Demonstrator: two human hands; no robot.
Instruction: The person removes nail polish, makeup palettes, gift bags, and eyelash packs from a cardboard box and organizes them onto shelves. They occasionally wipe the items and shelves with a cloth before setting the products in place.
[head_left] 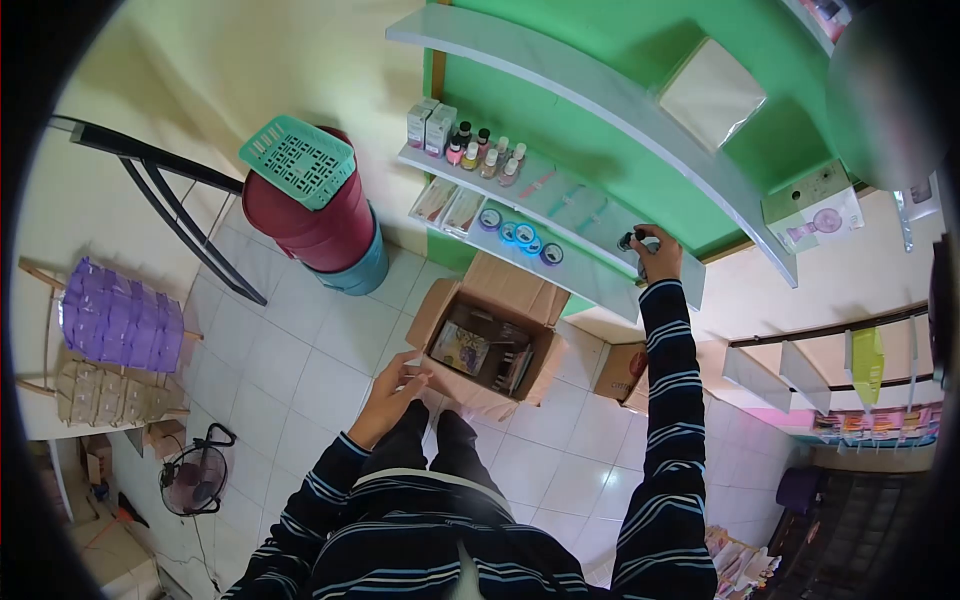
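Observation:
My right hand [660, 255] reaches out to the right end of a white wall shelf [545, 190], its fingers closed round a small dark item [627, 241] whose kind I cannot make out. Lower down, my left hand [388, 400] is beside the left flap of an open cardboard box [552, 360], fingers apart and holding nothing. Inside that box lie a printed packet [460, 347] and several small packs. Along the shelf stand small boxes [438, 130], several nail polish bottles [490, 160] and slim pink and teal items [565, 202]. Rolls of tape [522, 236] lie on the lower shelf.
A maroon bin [310, 220] with a green basket [298, 160] on top stands at the left. Purple drawers [120, 315] and a fan [195, 477] are farther left. Above my right hand runs a higher shelf [600, 110] holding a fan box [815, 208].

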